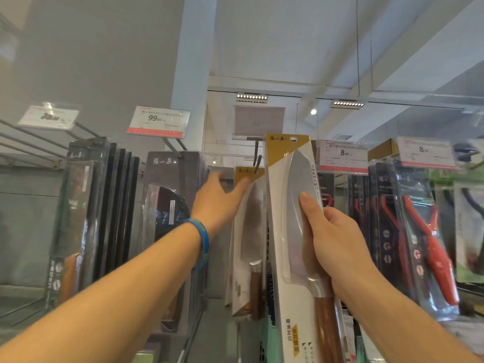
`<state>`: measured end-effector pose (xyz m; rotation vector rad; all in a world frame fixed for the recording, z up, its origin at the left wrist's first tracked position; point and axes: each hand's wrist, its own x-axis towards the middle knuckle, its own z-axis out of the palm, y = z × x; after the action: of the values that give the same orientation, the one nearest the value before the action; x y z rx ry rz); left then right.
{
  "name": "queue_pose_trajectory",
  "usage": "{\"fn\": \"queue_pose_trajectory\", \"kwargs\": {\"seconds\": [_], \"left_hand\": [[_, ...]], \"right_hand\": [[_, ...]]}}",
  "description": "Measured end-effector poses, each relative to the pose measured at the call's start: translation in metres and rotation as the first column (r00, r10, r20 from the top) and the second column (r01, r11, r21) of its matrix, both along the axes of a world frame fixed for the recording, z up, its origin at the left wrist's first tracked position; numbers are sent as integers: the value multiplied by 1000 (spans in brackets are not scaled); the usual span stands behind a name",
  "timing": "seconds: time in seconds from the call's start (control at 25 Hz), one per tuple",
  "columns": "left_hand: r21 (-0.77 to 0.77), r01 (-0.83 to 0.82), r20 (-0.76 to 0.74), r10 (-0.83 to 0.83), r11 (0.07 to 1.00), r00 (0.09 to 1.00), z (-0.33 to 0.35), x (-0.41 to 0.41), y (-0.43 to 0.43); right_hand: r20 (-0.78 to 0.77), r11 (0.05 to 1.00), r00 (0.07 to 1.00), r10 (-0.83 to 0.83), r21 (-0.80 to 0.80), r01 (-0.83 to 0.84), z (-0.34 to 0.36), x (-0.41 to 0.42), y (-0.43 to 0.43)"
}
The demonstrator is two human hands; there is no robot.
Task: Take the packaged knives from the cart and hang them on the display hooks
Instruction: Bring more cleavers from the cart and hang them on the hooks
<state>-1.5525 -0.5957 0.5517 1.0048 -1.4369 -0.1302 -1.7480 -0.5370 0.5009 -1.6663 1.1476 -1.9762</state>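
Single view here, worn head camera, wide-angle: it's tipped forward and upward, close in on the display hooks (258, 163), the packaged knife (277, 231) near the lens, price tags (159, 121) across mid-frame, ceiling (288, 35) filling the top half.

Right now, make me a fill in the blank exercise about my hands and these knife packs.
1. The right hand grips a packaged knife whose handle is made of ____.
2. The left hand reaches to the hanging knife pack, and its wrist wears a ____ wristband.
3. The price tag above the dark knife boxes reads ____.
Missing words: wood; blue; 99.
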Motion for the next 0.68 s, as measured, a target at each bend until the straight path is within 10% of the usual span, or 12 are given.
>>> {"fn": "queue_pose_trajectory", "kwargs": {"seconds": [0.16,0.68], "left_hand": [[-302,162,-10,-173,939,985,66,-1,40],[-273,-8,330,102,962,938,88,19,55]], "right_hand": [[-5,1000,1000,16,15,-16,0,9,1],[-116,998,993,-31,55,38,-12,42,-12]]}}
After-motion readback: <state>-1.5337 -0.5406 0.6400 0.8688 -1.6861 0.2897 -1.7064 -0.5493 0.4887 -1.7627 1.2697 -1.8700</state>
